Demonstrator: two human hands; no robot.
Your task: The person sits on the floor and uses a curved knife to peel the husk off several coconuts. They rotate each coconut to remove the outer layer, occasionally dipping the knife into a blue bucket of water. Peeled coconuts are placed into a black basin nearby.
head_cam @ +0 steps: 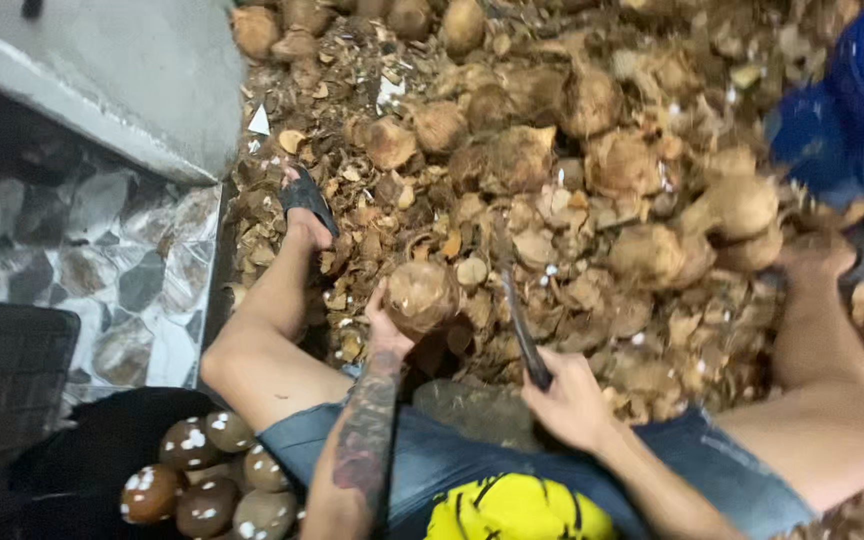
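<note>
My left hand [384, 330] grips a brown coconut [420, 296] from its left side, holding it just above the ground between my legs. My right hand [570, 402] is closed on the handle of a dark knife [518, 320], its blade pointing up and away, right beside the coconut. Husk scraps [552, 210] and several husked coconuts [642, 250] cover the ground in front of me.
A dark tub at lower left holds several peeled brown coconuts [214, 472] with white spots. A grey concrete slab [122, 70] and stone-patterned floor [82, 260] lie left. A blue container [852, 110] stands at the upper right. My legs flank the pile.
</note>
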